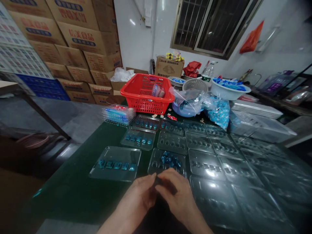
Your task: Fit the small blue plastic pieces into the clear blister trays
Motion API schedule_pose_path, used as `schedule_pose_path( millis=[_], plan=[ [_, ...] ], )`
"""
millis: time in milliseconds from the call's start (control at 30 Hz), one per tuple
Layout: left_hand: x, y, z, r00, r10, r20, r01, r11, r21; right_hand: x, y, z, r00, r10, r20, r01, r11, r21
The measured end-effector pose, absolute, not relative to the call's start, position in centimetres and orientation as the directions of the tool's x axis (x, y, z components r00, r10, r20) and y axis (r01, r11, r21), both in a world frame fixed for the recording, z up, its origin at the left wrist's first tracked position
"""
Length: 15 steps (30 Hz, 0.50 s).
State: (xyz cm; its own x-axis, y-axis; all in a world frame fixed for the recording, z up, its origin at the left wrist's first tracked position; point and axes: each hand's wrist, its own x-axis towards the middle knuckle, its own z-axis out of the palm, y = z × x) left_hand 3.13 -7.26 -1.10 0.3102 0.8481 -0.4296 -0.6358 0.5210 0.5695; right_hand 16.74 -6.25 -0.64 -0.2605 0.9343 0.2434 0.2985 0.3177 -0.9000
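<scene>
My left hand (142, 192) and my right hand (177, 190) meet at the near edge of a clear plastic tray (154, 159). Both have curled fingers, thumbs close together; anything pinched between them is hidden. Just beyond my right hand, a small heap of shiny blue wrapped pieces (170, 159) lies in that tray. To the left, another clear tray (107, 152) carries a row of blue pieces (117, 165) in its slots. Behind it, a third tray (126, 132) also has a row of blue pieces (138, 139).
Several clear trays (207, 164) cover the right of the green table (68, 191). At the back stand a red basket (147, 104), a stack of filled packs (119, 115), a bag of blue pieces (219, 112) and a white basin (227, 92). Cartons (80, 35) are piled left.
</scene>
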Motion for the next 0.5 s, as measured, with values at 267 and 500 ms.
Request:
schedule_pose_path(
  millis=[267, 500],
  plan=[
    [2.5, -5.9, 0.0, 0.234, 0.830, -0.506, -0.438, 0.555, 0.707, 19.4, -1.4, 0.0, -0.279, 0.952, 0.123, 0.416, 0.236, -0.878],
    [-1.9, -6.4, -0.3, -0.204, 0.933, -0.297, -0.060, 0.291, 0.955, 23.2, 15.5, -2.7, -0.062, 0.936, 0.347, 0.732, 0.279, -0.622]
  ],
)
